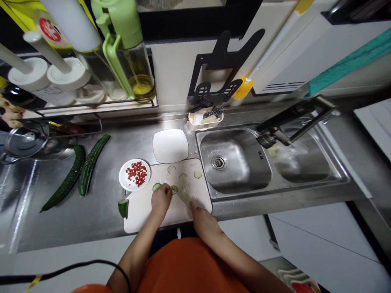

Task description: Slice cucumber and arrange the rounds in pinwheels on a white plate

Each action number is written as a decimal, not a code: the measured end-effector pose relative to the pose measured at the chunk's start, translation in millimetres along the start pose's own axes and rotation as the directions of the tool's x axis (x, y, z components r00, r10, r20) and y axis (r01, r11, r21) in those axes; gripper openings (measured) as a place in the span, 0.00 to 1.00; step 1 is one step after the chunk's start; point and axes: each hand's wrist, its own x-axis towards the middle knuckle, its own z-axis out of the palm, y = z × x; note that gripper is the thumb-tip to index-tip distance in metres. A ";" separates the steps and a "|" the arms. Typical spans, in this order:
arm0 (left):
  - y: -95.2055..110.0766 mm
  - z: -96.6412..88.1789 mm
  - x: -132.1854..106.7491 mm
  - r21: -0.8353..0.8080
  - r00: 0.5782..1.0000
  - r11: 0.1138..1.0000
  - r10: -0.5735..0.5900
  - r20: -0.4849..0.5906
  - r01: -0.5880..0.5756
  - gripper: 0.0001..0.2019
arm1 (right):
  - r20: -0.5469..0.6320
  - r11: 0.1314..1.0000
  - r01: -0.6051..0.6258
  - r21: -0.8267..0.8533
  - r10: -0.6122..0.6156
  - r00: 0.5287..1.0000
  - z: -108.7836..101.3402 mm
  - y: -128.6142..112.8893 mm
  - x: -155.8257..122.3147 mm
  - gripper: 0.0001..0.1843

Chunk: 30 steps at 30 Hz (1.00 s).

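On the white cutting board (143,215), my left hand (160,201) has its fingers pinched together at a cucumber slice (174,189). A second cucumber slice (157,186) shows just left of those fingers. My right hand (203,219) is closed round the handle of a knife (183,198), whose blade points up and left toward the left hand. Several thin cucumber slices (197,174) lie scattered over the board's far part. A cut cucumber end piece (123,208) sits at the board's left edge.
A round plate of small red pieces (136,174) overlaps the board's far left corner. Behind the board is a white square plate (170,145). Two whole cucumbers (91,167) lie left. A steel sink (235,162) with a black faucet (290,122) adjoins at right.
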 end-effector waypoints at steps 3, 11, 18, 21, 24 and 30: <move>-0.5 0.4 0.3 0.001 1.000 1.000 0.002 -0.001 -0.002 0.06 | -0.006 1.000 0.005 0.000 -0.005 1.000 1.8 -0.6 1.1 0.28; -2.9 2.3 1.3 -0.004 1.000 1.000 0.012 -0.004 -0.012 0.06 | -0.022 1.000 0.008 -0.006 -0.008 1.000 3.2 -2.1 1.6 0.26; -2.6 3.0 2.3 -0.002 1.000 1.000 0.015 -0.010 -0.015 0.06 | 0.014 1.000 -0.011 0.000 0.011 1.000 -4.7 -7.6 -0.1 0.27; -2.4 3.4 2.4 0.005 1.000 1.000 0.010 -0.008 -0.010 0.07 | 0.032 1.000 -0.028 0.006 0.028 0.999 -6.3 -10.6 -0.4 0.28; -2.1 3.2 2.1 0.013 1.000 1.000 0.005 -0.008 -0.005 0.06 | 0.016 1.000 -0.022 -0.003 0.022 1.000 -2.7 -9.6 -0.6 0.28; -0.8 2.3 1.5 -0.018 1.000 1.000 0.009 -0.002 -0.009 0.05 | 0.041 1.000 -0.014 0.008 0.014 0.999 5.7 2.8 -3.3 0.29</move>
